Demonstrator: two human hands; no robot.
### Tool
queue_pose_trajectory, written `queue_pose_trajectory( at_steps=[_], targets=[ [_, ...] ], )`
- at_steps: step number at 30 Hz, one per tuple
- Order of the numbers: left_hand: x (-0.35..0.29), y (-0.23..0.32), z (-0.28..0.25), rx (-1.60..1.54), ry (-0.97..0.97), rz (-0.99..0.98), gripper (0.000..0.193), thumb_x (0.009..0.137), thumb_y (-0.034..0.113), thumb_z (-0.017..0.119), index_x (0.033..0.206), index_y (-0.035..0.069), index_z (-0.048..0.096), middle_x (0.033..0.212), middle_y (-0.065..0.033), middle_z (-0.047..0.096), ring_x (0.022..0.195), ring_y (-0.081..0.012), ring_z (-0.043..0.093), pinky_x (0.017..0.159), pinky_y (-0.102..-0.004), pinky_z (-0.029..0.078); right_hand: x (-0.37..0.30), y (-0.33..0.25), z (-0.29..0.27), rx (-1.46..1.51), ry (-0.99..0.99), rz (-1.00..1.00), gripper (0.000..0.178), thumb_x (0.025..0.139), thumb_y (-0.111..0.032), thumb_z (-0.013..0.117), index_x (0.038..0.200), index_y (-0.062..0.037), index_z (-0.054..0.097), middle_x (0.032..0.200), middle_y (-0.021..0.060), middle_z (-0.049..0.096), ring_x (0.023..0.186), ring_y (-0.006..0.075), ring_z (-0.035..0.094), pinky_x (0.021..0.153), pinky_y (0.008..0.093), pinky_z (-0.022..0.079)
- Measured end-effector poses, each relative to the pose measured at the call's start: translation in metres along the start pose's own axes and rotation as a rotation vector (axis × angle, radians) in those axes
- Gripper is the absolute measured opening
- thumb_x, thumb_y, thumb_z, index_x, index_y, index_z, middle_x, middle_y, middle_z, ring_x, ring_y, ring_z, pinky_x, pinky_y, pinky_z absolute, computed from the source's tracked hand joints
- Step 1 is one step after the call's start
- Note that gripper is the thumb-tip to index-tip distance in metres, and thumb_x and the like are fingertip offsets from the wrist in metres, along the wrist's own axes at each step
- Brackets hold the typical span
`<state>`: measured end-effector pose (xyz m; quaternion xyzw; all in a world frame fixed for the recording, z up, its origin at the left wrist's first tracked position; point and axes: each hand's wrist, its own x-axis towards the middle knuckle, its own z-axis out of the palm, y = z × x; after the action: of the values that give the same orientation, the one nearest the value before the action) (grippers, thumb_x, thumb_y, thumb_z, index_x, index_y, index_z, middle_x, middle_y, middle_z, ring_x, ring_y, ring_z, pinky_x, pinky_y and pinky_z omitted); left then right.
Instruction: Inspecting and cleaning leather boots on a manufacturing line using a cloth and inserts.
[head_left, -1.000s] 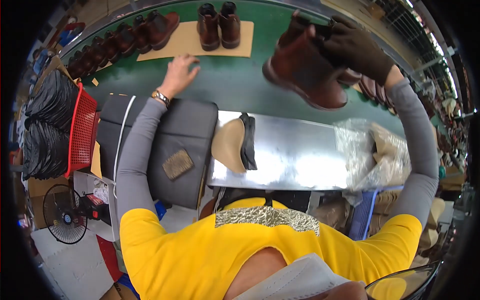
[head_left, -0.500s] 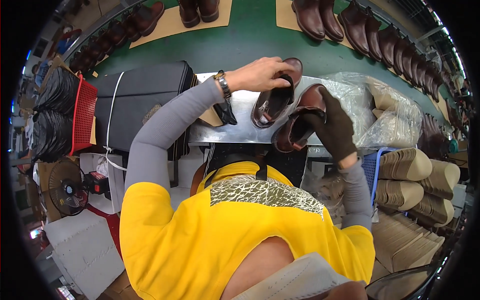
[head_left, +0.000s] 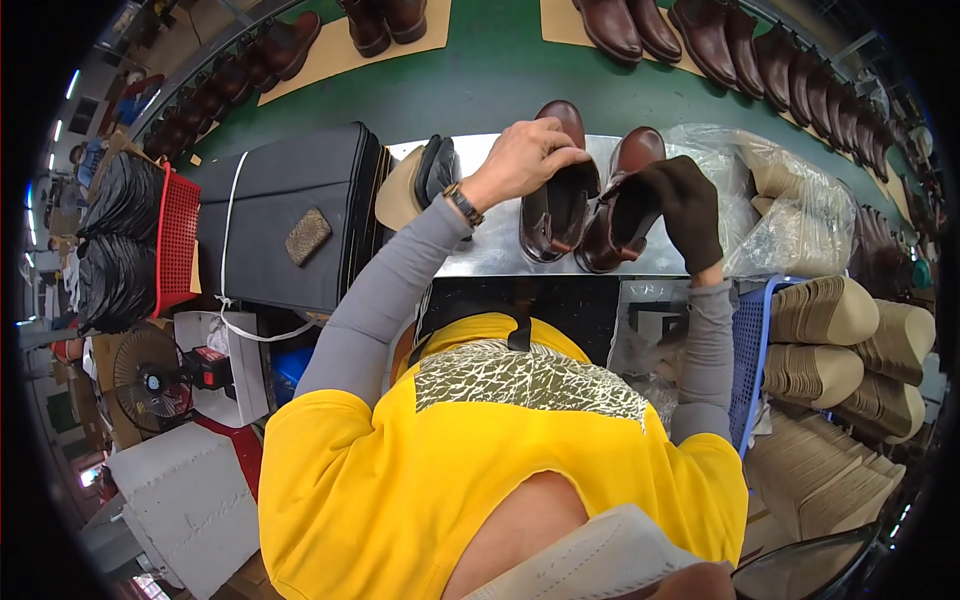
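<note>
Two glossy dark brown ankle boots stand side by side on a metal plate (head_left: 480,245), toes pointing away from me. My bare left hand (head_left: 530,160) is closed on the upper edge of the left boot (head_left: 563,120), thumb and fingers pinching near its opening. In a dark brown glove, my right hand (head_left: 687,212) grips the collar of the right boot (head_left: 637,150) from its right side; part of its fingers is hidden at the opening. The boots' heels nearly touch. Left of my left hand lie tan and black insoles (head_left: 402,188).
A tied stack of black sheets (head_left: 270,250) carries a small brown block (head_left: 308,236). Beyond it stands a red basket (head_left: 178,240). Clear plastic bags (head_left: 800,225) lie at right, above a blue basket (head_left: 748,350) with insole stacks (head_left: 820,375). More boots (head_left: 700,40) line the green bench (head_left: 490,70).
The right boot has been turned upright and set beside the left one, both toes now facing away. My left forearm has shifted right, uncovering the insoles and the brown block.
</note>
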<state>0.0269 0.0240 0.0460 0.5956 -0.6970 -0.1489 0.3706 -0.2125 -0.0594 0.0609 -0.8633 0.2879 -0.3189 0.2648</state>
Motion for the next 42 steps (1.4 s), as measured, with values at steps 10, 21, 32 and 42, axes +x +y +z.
queue_pose_trajectory(
  at_steps=[10, 21, 32, 42],
  targets=[
    [0.022, -0.02, 0.007, -0.479, -0.191, -0.438, 0.03, 0.083, 0.026, 0.07, 0.082, -0.004, 0.072, 0.067, -0.0045, 0.063, 0.058, -0.0114, 0.051, 0.053, -0.0278, 0.041, 0.014, 0.017, 0.002, 0.122, -0.23, 0.305, 0.022, 0.081, -0.008, 0.055, 0.096, -0.0073, 0.071, 0.088, 0.0083, 0.069, 0.074, 0.0179, 0.066, 0.065, 0.029, 0.051],
    [-0.029, -0.002, -0.031, 0.17, 0.362, -0.041, 0.031, 0.076, 0.039, 0.072, 0.083, 0.009, 0.073, 0.082, -0.0126, 0.059, 0.082, -0.0322, 0.059, 0.076, -0.0398, 0.049, 0.003, -0.026, 0.001, 0.207, 0.251, 0.225, 0.019, 0.083, -0.012, 0.067, 0.096, 0.0023, 0.066, 0.089, 0.0077, 0.065, 0.079, 0.0127, 0.06, 0.072, 0.0252, 0.047],
    [-0.08, -0.034, -0.034, 1.032, 0.03, -0.395, 0.031, 0.068, 0.032, 0.077, 0.073, 0.003, 0.07, 0.097, -0.0081, 0.054, 0.099, -0.0251, 0.048, 0.079, -0.0385, 0.038, -0.017, -0.178, 0.05, 0.315, -0.2, -0.372, 0.016, 0.074, -0.007, 0.071, 0.089, -0.0046, 0.068, 0.086, 0.0119, 0.063, 0.082, 0.0244, 0.061, 0.07, 0.0327, 0.049],
    [-0.037, -0.067, -0.028, 1.12, -0.12, -0.532, 0.019, 0.077, 0.023, 0.063, 0.088, 0.012, 0.074, 0.104, -0.0099, 0.061, 0.104, -0.0265, 0.047, 0.082, -0.0405, 0.034, -0.059, -0.101, 0.193, 1.172, -0.493, 0.814, 0.046, 0.086, -0.036, 0.067, 0.115, -0.0017, 0.056, 0.094, 0.0115, 0.06, 0.075, 0.0204, 0.058, 0.067, 0.0305, 0.049]
  ],
)
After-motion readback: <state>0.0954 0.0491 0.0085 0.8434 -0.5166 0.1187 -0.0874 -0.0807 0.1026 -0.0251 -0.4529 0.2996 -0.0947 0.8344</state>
